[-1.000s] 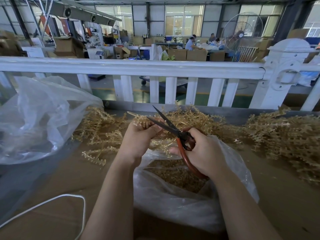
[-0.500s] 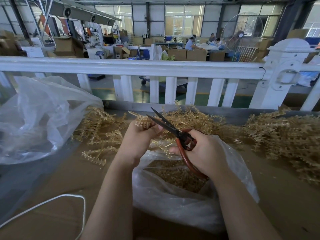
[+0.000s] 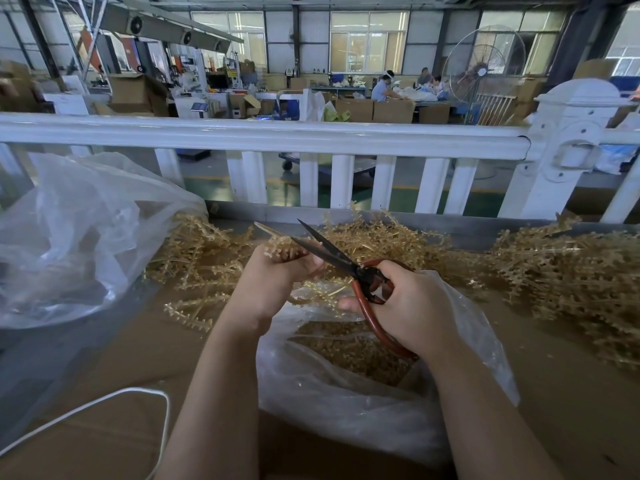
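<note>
My left grip is curled round one golden plastic sprig, holding it above the desk with its stem tip pointing up and left. My right grip is closed through the red handles of the scissors. The two dark blades stand parted. The lower blade lies just beside the sprig and the left fingertips, and the upper one angles above them. I cannot tell whether steel touches the sprig.

Both grips sit over the mouth of a clear bag holding a bed of small golden cuttings.

By my count there is one pair of scissors, one sprig in hand and two clear bags. The second bag is crumpled at far left. There are also two loose heaps of sprigs, one behind the grips and one at right. A single white cord loops at the near left, and a white railing runs along the back.
</note>
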A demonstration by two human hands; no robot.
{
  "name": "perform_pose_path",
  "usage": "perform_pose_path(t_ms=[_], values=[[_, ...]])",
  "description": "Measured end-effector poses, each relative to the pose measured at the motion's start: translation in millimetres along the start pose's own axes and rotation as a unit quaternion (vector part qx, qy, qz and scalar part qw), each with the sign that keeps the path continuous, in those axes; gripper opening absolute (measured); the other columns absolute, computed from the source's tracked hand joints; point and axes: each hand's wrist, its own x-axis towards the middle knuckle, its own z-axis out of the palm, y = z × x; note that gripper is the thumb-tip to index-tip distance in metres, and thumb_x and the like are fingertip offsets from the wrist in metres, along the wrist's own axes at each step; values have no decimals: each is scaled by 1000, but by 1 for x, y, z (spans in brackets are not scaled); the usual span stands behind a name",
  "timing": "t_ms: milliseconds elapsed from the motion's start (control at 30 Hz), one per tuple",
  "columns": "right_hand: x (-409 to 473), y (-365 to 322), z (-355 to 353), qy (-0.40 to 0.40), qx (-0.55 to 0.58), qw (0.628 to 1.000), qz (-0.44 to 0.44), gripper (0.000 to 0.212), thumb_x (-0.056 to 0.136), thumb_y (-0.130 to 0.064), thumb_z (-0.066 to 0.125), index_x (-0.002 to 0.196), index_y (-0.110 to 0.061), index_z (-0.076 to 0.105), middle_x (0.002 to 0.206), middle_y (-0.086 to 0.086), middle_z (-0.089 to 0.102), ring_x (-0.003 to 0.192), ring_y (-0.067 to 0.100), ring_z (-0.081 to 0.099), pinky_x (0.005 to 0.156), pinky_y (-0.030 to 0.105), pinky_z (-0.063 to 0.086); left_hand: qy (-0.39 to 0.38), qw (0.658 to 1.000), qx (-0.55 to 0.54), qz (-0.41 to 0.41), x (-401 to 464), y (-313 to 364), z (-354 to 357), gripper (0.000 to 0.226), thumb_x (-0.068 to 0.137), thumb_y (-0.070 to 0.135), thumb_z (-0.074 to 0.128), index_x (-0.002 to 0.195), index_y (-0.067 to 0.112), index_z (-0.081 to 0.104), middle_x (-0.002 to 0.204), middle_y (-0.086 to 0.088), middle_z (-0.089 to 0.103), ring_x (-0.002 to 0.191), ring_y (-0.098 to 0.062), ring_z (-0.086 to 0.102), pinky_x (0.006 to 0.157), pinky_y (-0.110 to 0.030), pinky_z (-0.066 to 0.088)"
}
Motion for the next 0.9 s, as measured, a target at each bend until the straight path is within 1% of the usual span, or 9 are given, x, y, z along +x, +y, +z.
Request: perform_pose_path(t_ms=[33,167,267,367,467,600,667,767,900], values=[[0,0,0,2,0,1000,-2,65,61,-95,47,94,-42,62,67,-33,53,66,-14,53,52,4,36,-2,1000,6,-2,0,-1,-1,23,86,8,71,76,27,79,79,3,76,73,-4,70,61,-10,49],[0,1,1,10,7,1000,-13,66,62,-95,48,95,-40,64,70,-32,55,68,-9,55,57,3,35,-17,1000,24,-7,1,-3,-3,11,86,7,72,93,13,77,93,-8,76,91,-23,73,86,-34,53],[0,0,1,13,6,1000,-19,65,62,-97,44,93,-42,61,65,-35,50,64,-17,50,51,3,36,-20,999,31,-2,1,-3,-6,11,85,4,72,94,9,76,92,-10,76,88,-23,72,83,-35,53],[0,1,1,15,7,1000,-26,64,63,-94,48,91,-39,65,63,-34,49,62,-18,50,53,3,39,-23,999,40,3,2,-4,-9,11,85,4,72,96,4,74,94,-15,75,92,-31,71,88,-41,54],[-1,2,2,16,10,999,-34,62,67,-90,54,89,-34,69,62,-29,52,59,-14,53,52,5,39,-26,998,51,13,3,-5,-10,10,85,6,71,94,1,73,91,-16,74,89,-30,70,82,-32,55],[0,4,2,5,24,999,-30,64,66,-90,56,89,-32,70,60,-28,54,62,-11,56,53,7,40,-34,998,54,23,1,-4,-11,7,85,7,71,90,2,73,83,-14,73,75,-15,68,69,-17,52],[0,5,3,1,36,999,-27,61,64,-87,59,90,-33,70,62,-28,56,68,-11,58,56,7,42,-37,998,44,20,0,-4,-11,8,85,9,72,89,2,73,82,-13,73,76,-16,69,70,-19,53],[-1,6,4,-2,49,999,-15,59,62,-87,60,90,-36,69,64,-27,59,76,-12,59,59,5,42,-31,999,6,-2,-1,-5,-10,14,79,15,76,90,6,75,90,-13,75,87,-26,72,79,-31,55],[-1,5,4,-4,66,998,5,53,59,-89,60,86,-44,64,67,-29,61,80,-14,59,62,4,42,-31,997,-65,-10,-3,-1,-11,9,75,20,76,81,12,77,88,-12,76,82,-19,72,68,-18,53]])
